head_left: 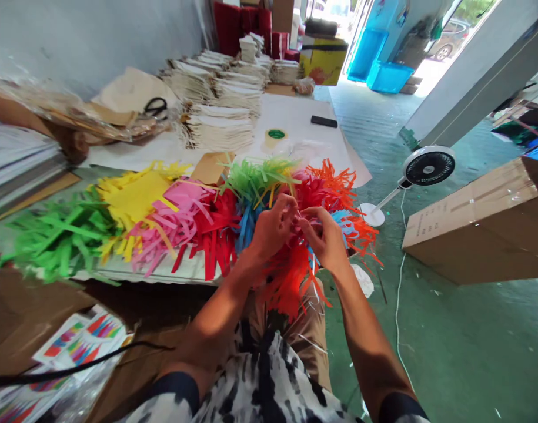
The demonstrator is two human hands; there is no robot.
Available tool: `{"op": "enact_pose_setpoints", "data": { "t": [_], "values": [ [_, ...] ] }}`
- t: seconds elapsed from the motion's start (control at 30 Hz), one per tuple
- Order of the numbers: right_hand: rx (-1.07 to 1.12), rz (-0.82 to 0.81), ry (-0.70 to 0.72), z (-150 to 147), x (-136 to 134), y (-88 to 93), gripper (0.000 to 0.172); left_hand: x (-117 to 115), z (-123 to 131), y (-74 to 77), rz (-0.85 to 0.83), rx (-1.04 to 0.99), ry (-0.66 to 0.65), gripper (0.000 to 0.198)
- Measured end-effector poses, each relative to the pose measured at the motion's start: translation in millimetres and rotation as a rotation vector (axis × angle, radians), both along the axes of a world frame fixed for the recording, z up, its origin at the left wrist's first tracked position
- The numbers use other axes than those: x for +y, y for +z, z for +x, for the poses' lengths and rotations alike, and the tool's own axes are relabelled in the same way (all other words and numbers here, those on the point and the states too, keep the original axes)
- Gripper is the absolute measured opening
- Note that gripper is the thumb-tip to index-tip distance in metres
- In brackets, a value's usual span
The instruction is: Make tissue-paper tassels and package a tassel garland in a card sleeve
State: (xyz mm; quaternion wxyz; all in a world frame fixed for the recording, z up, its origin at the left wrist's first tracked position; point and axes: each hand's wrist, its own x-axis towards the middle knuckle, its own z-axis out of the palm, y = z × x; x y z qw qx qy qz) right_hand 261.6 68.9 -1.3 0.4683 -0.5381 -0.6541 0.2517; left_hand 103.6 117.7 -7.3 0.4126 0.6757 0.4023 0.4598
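Both hands meet over a heap of bright fringed paper tassels at the table's front edge. My left hand (273, 226) is closed, its bent fingers pinching a thin pinkish-red part of a paper tassel. Facing it, my right hand (325, 239) has thumb and forefinger together at the same spot; the exact piece in its grip is partly hidden. Orange-red fringe (288, 285) hangs below the hands over my lap, with a thin white string (313, 267) beside it. Around them lie light green fringe (260, 176), blue strips (246, 226) and more orange fringe (334, 179).
Red (216, 229), pink (180, 214), yellow (139, 197) and green tassels (61, 232) lie leftward. Behind are stacked bundles (222, 126), tape (276, 136), a black phone-like object (324, 121) and scissors (155, 107). A fan (428, 165) and carton (475, 217) stand right.
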Motion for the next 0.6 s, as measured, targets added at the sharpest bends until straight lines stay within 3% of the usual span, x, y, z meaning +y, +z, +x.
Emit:
{"op": "enact_pose_setpoints", "data": {
  "t": [0.17,0.3,0.4,0.47,0.53,0.6],
  "values": [
    [0.194,0.021,-0.126,8.1,2.1,-3.8,0.028,-13.0,8.2,9.2,0.148,0.217,0.027,0.024],
    [0.424,0.079,-0.204,14.8,4.7,-2.9,0.028,-16.2,6.1,7.9,0.119,0.221,-0.037,0.03],
    [0.591,0.101,-0.238,18.7,6.8,-1.4,0.029,-4.5,-8.8,3.8,0.038,0.196,-0.109,0.05],
    [0.635,0.079,-0.266,20.1,8.3,-1.3,0.031,9.4,-20.7,1.8,0.02,0.22,0.049,0.052],
    [0.619,0.065,-0.277,19.5,10.0,-2.3,0.034,24.0,-27.7,0.3,0.083,0.339,0.295,0.039],
    [0.584,0.067,-0.274,16.9,11.8,-4.1,0.035,35.2,-26.3,-1.0,0.149,0.542,0.431,0.025]
  ]
}}
